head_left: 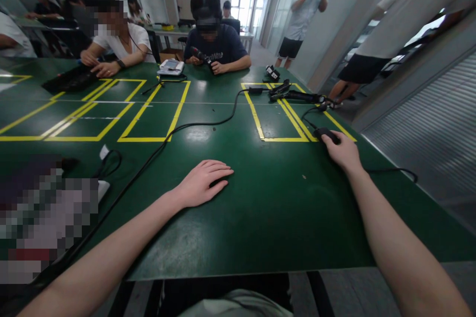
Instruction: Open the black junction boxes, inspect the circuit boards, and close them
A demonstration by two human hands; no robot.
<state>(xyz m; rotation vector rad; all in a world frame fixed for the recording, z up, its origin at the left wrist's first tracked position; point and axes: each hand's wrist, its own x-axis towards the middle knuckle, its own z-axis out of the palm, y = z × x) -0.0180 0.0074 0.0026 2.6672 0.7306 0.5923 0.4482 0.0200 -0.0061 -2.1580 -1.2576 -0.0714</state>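
Observation:
My left hand (204, 183) lies palm down on the green table (245, 237), its fingers stretched out and holding nothing. A black cable (208, 124) runs across the tabletop beyond and to the left of it. Near the table's right side, my right hand (344, 148) has its fingers around a small black box (320, 132), probably a power adapter. Part of the box is hidden under the hand. A thin cord leads from its far end toward a black jointed device (297, 94), and another cable (394, 171) lies behind my right wrist.
Yellow tape rectangles (145, 139) mark the table. Across it, one person (219, 44) handles a dark tool; another person (126, 42) works over a black tray (70, 79). A white device (171, 67) sits between them. Blurred items (55, 218) lie at left. Two people stand at right.

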